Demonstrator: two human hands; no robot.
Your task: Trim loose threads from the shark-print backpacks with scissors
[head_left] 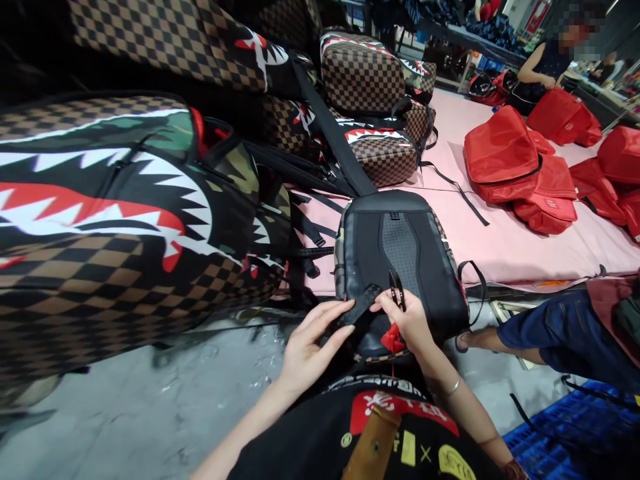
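A black backpack (425, 267) lies with its padded back panel up, at the pink table's near edge and against my body. My left hand (313, 340) pinches a short black strap (361, 305) between thumb and fingers, just over the lower part of the panel. My right hand (407, 323) has thread snips (397, 288) in it, blades pointing away from me, and its fingertips touch the strap's other end. Red cloth (393, 339) is tied or bunched at the snips' handle; how it is fastened is hidden.
Checkered backpacks with shark-mouth prints (367, 77) are piled on the left and behind. Red bags (503, 150) lie on the pink table (450, 220) to the right. A person (543, 70) works at the far side; another person's leg (523, 330) and a blue pallet (560, 427) are at right.
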